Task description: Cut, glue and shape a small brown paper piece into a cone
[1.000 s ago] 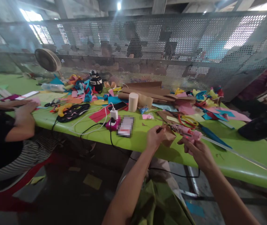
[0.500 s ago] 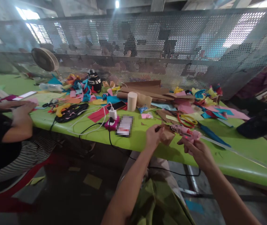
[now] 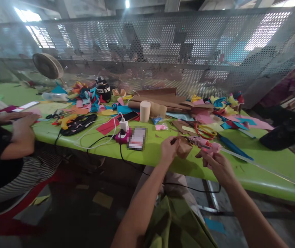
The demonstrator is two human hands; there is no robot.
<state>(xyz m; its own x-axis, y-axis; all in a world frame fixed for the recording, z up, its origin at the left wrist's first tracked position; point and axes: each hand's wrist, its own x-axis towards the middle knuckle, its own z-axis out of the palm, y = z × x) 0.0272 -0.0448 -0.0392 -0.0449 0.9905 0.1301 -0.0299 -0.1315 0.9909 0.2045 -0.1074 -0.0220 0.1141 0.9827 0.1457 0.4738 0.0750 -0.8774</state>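
I have the left hand (image 3: 168, 151) pinching brown paper (image 3: 185, 148) by the near table edge (image 3: 137, 158), the right hand (image 3: 217, 166) wrapped round a pink glue gun (image 3: 214, 147).

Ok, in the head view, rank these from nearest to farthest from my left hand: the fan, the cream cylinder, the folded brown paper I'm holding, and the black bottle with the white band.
1. Folded brown paper: held in your left hand.
2. Cream cylinder: upright, ahead and to the left.
3. Black bottle: farther left, beyond the cylinder.
4. Fan: farthest left.
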